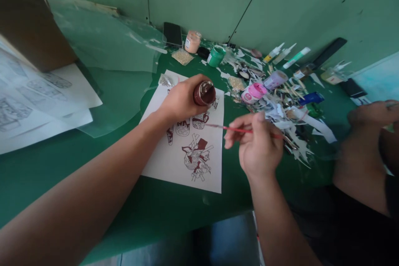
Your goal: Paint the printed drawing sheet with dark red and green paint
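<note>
My left hand (183,95) is wrapped round a jar of dark red-brown paint (204,94), its open mouth tilted toward me above the paper. A thin red paintbrush (235,129) is pinched in the fingers of my right hand (257,143), with its tip pointing left over the sheet. Beneath both hands lies a white sheet of paper (165,162) with printed line drawings, several parts filled in dark red-brown. A small clear bag (166,80) rests at the sheet's upper left edge.
Paint jars in green (216,56), pink (254,93) and peach (193,41) stand at the back amid paper scraps (299,145). Clear plastic sheeting (118,91) and printed papers (46,104) lie left, beside a cardboard box (37,29). Another person's arm (361,149) is at the right.
</note>
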The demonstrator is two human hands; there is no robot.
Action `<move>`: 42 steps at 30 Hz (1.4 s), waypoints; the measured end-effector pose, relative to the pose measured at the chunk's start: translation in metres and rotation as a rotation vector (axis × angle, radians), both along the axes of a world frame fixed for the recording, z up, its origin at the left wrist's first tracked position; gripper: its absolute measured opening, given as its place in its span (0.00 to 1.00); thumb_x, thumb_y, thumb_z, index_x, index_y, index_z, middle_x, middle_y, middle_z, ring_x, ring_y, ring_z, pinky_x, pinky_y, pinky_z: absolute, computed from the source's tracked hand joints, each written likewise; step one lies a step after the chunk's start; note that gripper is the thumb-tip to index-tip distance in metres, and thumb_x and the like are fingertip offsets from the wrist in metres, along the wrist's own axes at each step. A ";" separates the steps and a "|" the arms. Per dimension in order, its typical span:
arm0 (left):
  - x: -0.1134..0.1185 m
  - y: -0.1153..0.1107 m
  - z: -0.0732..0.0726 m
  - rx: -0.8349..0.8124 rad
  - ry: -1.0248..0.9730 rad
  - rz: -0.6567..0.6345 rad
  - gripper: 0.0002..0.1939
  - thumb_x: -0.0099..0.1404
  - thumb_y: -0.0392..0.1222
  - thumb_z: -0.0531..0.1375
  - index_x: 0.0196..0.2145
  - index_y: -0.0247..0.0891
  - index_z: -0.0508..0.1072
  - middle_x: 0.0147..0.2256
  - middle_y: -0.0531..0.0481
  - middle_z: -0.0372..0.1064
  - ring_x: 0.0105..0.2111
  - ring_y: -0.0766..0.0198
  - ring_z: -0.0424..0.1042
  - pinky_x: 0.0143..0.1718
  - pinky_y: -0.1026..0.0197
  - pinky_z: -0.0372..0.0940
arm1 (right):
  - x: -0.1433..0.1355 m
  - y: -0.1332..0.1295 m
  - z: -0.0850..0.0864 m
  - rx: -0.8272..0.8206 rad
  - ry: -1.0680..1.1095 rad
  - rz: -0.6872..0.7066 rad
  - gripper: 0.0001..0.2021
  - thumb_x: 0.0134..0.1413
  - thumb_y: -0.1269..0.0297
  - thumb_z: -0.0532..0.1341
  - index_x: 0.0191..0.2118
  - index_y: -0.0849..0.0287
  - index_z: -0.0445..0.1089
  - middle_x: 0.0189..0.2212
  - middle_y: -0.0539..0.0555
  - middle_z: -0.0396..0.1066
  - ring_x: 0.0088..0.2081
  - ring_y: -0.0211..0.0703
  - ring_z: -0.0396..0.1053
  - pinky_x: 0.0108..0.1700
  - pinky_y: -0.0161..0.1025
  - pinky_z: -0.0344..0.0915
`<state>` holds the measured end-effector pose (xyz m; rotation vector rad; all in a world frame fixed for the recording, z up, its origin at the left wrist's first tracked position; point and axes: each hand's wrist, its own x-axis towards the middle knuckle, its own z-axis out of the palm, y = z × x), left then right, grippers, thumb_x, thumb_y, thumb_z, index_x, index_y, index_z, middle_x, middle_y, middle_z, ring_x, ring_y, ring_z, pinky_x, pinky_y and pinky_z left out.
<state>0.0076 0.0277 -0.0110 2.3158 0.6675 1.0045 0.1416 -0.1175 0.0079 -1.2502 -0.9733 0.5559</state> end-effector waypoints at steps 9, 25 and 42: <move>0.003 0.000 0.001 0.024 0.019 0.055 0.26 0.51 0.39 0.66 0.48 0.38 0.69 0.45 0.48 0.74 0.44 0.54 0.74 0.47 0.55 0.68 | -0.025 -0.031 -0.022 -0.205 -0.063 0.055 0.21 0.56 0.52 0.63 0.18 0.57 0.65 0.09 0.44 0.62 0.10 0.30 0.60 0.13 0.30 0.58; 0.004 0.001 -0.001 0.064 0.042 0.062 0.25 0.53 0.40 0.66 0.48 0.37 0.67 0.45 0.47 0.73 0.44 0.54 0.74 0.47 0.55 0.68 | -0.027 -0.031 -0.020 -0.296 -0.127 0.105 0.19 0.56 0.56 0.63 0.17 0.57 0.67 0.10 0.45 0.66 0.12 0.29 0.62 0.16 0.28 0.61; 0.003 -0.001 0.001 0.038 0.047 0.065 0.26 0.51 0.39 0.66 0.49 0.36 0.68 0.45 0.48 0.74 0.44 0.55 0.74 0.47 0.55 0.68 | -0.026 -0.036 -0.019 -0.201 -0.177 0.096 0.20 0.59 0.57 0.61 0.17 0.58 0.68 0.11 0.46 0.66 0.13 0.29 0.65 0.16 0.26 0.61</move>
